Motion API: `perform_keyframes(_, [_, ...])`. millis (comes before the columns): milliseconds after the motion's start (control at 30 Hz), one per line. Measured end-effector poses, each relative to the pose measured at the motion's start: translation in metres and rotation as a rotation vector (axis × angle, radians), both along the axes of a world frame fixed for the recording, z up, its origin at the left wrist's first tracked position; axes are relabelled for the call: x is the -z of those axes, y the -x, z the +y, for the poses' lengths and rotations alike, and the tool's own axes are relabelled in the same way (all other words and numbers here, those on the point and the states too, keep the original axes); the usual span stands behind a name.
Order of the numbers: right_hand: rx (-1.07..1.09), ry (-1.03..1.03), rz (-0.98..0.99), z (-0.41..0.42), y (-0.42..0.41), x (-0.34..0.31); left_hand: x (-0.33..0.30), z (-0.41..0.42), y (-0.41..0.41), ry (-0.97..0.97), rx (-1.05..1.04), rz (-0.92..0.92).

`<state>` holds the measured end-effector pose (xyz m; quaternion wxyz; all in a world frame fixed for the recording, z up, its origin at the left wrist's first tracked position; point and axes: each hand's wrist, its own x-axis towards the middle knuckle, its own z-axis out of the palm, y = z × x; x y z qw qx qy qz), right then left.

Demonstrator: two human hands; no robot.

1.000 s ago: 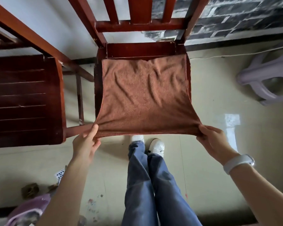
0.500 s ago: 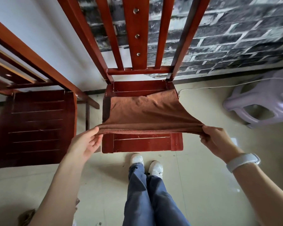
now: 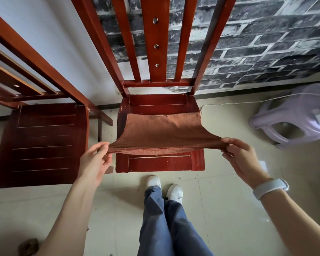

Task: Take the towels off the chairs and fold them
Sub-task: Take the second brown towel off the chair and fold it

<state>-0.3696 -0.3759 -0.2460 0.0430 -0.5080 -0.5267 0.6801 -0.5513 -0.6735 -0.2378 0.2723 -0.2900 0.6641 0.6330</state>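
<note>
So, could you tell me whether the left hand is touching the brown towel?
Touching: the head view shows the left hand pinching the brown towel at its near left corner.

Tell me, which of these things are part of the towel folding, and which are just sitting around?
Part of the job:
brown towel
middle chair, under the towel
left hand, pinching one corner
right hand, pinching the other

Just sitting around:
left chair, no towel on it
purple plastic stool
white cable
</note>
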Motion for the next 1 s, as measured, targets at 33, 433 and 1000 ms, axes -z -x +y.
perform_keyframes(33, [-0.055,-0.047,0.006,0.0,-0.001,-0.003,-0.005,0.0,0.0,-0.013,0.021,0.02])
perform_keyframes(433, [-0.441,-1.007,-0.075,0.029,0.011,-0.056,-0.074,0.003,0.015,0.402,0.591,0.466])
perform_keyframes(1000, [-0.796,-1.255,0.034,0.043,-0.019,-0.093,-0.093,0.005,-0.002,0.649,0.857,0.945])
